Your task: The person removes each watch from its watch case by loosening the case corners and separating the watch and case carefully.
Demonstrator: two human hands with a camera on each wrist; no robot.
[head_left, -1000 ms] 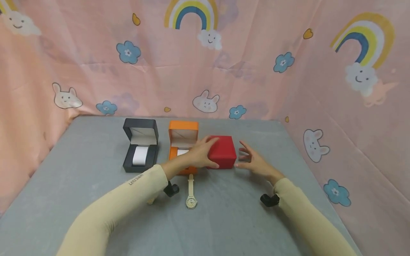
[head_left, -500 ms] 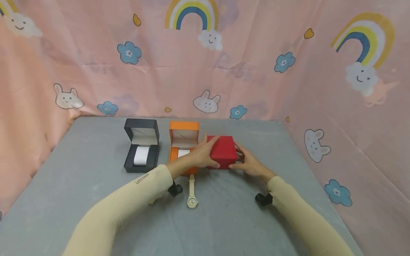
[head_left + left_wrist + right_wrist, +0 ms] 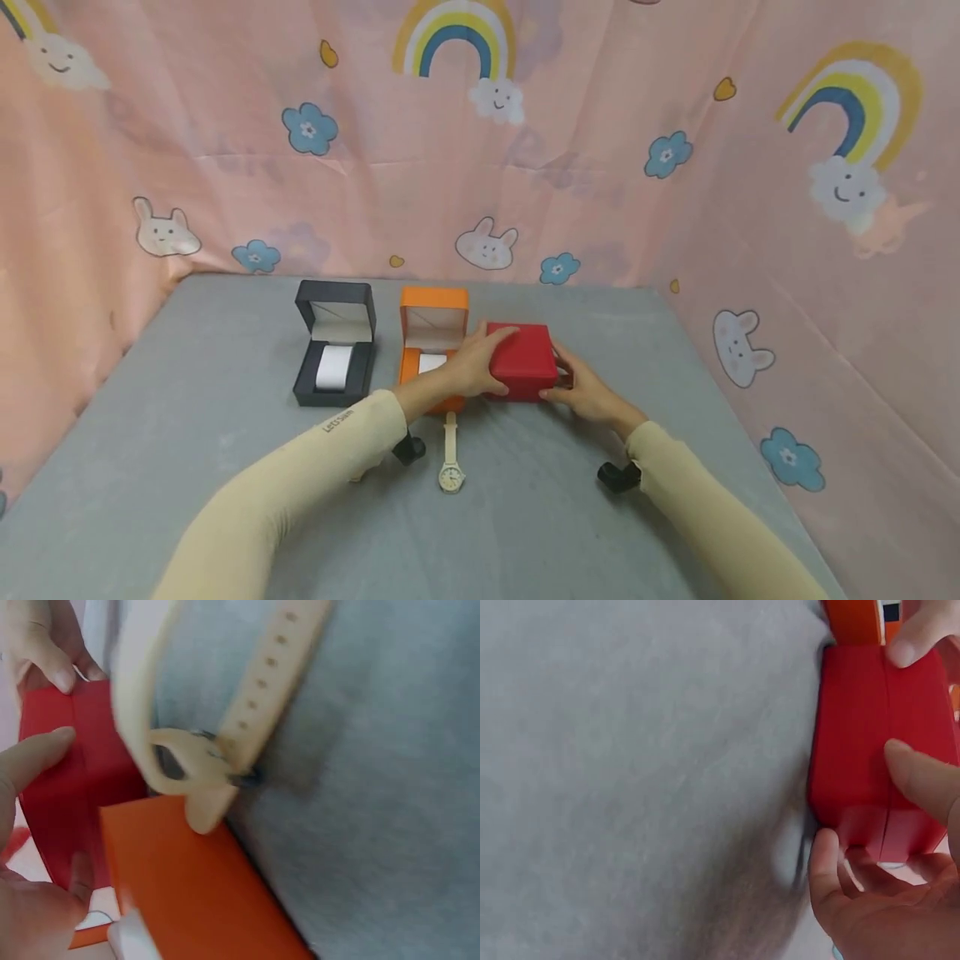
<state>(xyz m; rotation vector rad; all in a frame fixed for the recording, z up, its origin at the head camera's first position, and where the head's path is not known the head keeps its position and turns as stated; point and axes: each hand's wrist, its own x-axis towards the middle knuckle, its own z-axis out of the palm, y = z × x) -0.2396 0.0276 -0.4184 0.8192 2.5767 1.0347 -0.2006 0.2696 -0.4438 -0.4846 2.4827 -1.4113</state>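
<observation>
A closed red watch box [image 3: 525, 360] stands on the table between my two hands. From its left side my left hand [image 3: 474, 365] grips it, the thumb on the front face by the lid seam in the left wrist view. My right hand [image 3: 588, 393] holds the opposite end; its thumb lies at the seam and the other fingers curl round the end face in the right wrist view. An open orange watch box [image 3: 435, 298], with a white cushion inside, is partly hidden behind my left hand. In front of it lies a cream wristwatch [image 3: 451, 478], strap stretched toward the boxes.
An open black watch box [image 3: 335, 293] with a white cushion [image 3: 333, 367] stands to the left of the orange one. A small cream piece [image 3: 356, 478] peeks out beneath my left sleeve. A pink patterned curtain [image 3: 360, 192] borders the grey table [image 3: 525, 517].
My right hand has come in from the right and taken hold of the red box's right end. My left hand has stayed on the left side of the box.
</observation>
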